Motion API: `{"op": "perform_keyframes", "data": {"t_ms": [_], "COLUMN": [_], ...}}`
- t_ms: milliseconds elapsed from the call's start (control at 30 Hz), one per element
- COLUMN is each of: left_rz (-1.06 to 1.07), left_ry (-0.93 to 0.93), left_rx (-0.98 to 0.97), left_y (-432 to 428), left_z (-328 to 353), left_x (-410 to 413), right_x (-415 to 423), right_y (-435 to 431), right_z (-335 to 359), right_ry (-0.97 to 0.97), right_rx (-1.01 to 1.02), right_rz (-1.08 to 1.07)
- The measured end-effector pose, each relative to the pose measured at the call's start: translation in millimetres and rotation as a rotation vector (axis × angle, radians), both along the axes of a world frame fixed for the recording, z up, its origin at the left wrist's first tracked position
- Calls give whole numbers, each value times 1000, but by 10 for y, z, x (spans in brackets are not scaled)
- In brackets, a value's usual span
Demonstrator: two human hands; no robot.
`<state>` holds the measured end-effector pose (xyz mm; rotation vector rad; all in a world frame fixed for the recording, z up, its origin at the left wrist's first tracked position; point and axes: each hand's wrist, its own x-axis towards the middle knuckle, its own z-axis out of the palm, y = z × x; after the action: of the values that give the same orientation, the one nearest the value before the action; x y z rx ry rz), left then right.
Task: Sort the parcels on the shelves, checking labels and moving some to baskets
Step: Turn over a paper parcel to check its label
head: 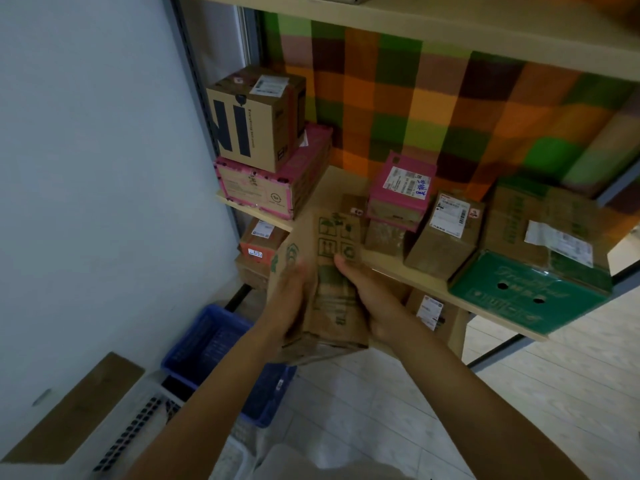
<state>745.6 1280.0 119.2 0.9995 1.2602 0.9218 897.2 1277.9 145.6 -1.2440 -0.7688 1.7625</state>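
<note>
A long brown cardboard parcel (332, 271) with green printed symbols juts out over the front edge of the wooden shelf (346, 181). My left hand (287, 299) holds its left side, and my right hand (374, 296) holds its right side with the thumb on top. No label shows on the faces turned towards me. Below and to the left stands a blue plastic basket (207, 344). A white basket (138, 424) sits nearer to me at the bottom left.
On the shelf stand a brown box with black letters (256, 116) atop a pink-edged box (273, 188), a pink box (401, 188), a labelled brown box (443, 233) and a green-fronted box (533, 271). More parcels (259, 244) lie on the lower shelf. A wall is at left.
</note>
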Motion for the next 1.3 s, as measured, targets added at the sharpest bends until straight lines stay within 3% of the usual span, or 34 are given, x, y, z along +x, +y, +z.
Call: {"op": "perform_keyframes", "data": {"t_ms": [67,200,333,467,600,667,734,867,1067,1300], "left_rz": [-86,-76,-56,-73,-207,-173,-92,14,-85,-79], "left_ry": [-101,-62,-46,-22,47,-19,-86,-285,-215,-211], "left_rx": [-5,45,105,156,195,110,-13,-158,-167,-87], "left_y": [18,27,9,-3,-88,-66,-27,-32,-24,-161], "left_z": [47,0,7,-32,-64,-14,74,75,56,-88], "left_x": [86,99,93,12,-85,-92,-101,-57,-2,39], "right_x": [-72,-122,-122,-77,167,303,360,298,218,149], "right_y": [16,31,8,-44,-1,31,56,31,-97,-127], "right_z": [-40,-100,-124,-39,129,177,179,177,88,60], "right_ry": [-74,-317,-422,-377,69,205,137,-220,-42,-167], "right_rx": [52,147,241,243,-6,-56,-75,-22,-60,51], "right_rz": [-13,-102,-173,-102,17,34,49,194,98,-54]}}
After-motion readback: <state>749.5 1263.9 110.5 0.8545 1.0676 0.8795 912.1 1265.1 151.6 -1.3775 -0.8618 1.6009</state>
